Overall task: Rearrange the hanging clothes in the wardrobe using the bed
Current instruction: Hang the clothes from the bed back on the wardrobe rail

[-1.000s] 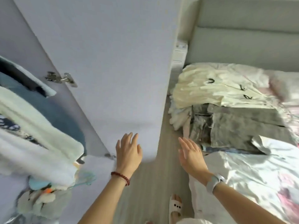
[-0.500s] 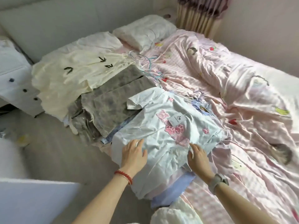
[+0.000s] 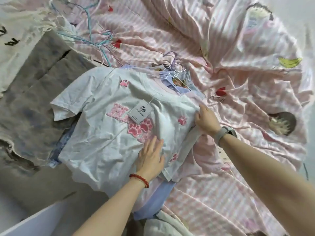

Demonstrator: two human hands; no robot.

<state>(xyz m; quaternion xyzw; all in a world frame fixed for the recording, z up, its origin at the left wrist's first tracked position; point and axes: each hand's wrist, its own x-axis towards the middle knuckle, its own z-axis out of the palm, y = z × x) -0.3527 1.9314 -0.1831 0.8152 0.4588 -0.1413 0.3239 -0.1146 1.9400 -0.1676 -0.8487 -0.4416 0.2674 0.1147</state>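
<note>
A pale blue T-shirt (image 3: 105, 133) with pink paw prints and a white tag (image 3: 140, 111) lies on top of a stack of hangered clothes on the bed (image 3: 230, 201). My left hand (image 3: 150, 155) rests flat on its lower front, fingers straight. My right hand (image 3: 205, 119) grips the shirt's right shoulder edge, its fingers curled into the cloth. Under the shirt show lilac and pink garments (image 3: 153, 200). White and purple hanger hooks (image 3: 172, 68) stick out past the collar.
A grey garment pile (image 3: 34, 92) and a cream top (image 3: 15, 40) lie to the left, with blue wire hangers (image 3: 95, 40) beside them. A pink striped duvet (image 3: 221, 40) covers the bed. The floor (image 3: 34, 189) and a white wardrobe door edge (image 3: 25, 225) show at lower left.
The view swung from the wardrobe door to the bed and closed in. Both hands moved up the pale blue T-shirt; the right hand now grips its shoulder.
</note>
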